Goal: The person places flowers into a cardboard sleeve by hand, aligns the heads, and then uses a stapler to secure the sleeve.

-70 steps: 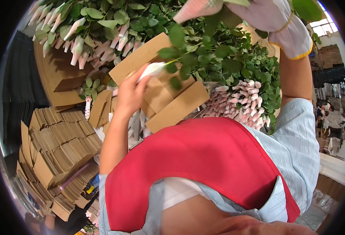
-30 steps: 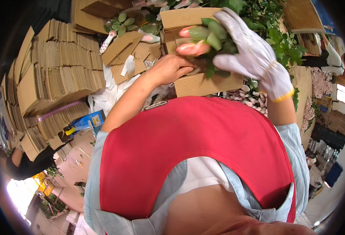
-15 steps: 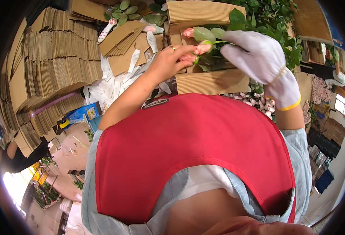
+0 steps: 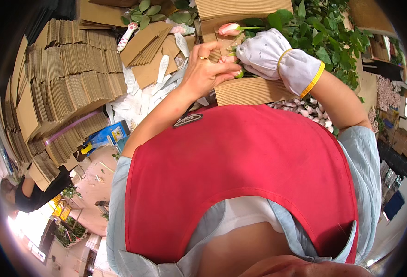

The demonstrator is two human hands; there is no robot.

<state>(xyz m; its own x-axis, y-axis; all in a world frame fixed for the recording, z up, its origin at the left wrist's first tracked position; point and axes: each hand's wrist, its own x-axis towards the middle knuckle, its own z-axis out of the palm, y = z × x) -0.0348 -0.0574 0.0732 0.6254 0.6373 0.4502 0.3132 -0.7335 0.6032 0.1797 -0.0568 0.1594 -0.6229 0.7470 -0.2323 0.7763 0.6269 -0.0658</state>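
Observation:
My left hand (image 4: 204, 71), bare with a ring on one finger, curls around the head of a pink rose (image 4: 228, 59). A green bud base (image 4: 240, 74) shows beside its fingertips. From the right, my right hand (image 4: 262, 53) in a white glove with a yellow cuff edge is closed against the same rose; its fingertips and most of the stem are hidden. Just beyond lies another pink rose (image 4: 230, 29), its green stem pointing right. Both flowers are among ribbed cardboard pieces, one behind (image 4: 242, 8) and one in front (image 4: 254, 91).
Tall stacks of folded cardboard (image 4: 81, 69) fill the left. White mesh sleeves (image 4: 163, 69), flat cardboard pieces (image 4: 143, 46) and a paw-patterned handle (image 4: 127, 37) lie nearer. Leafy stems (image 4: 323, 41) heap up at right. Several pale wrapped buds (image 4: 316, 111) sit by my apron. Another person (image 4: 25, 194) is far left.
My gloved right hand has come leftward, closing in beside my left hand. The leaves around the roses have shifted away, and the far rose now lies with its stem exposed.

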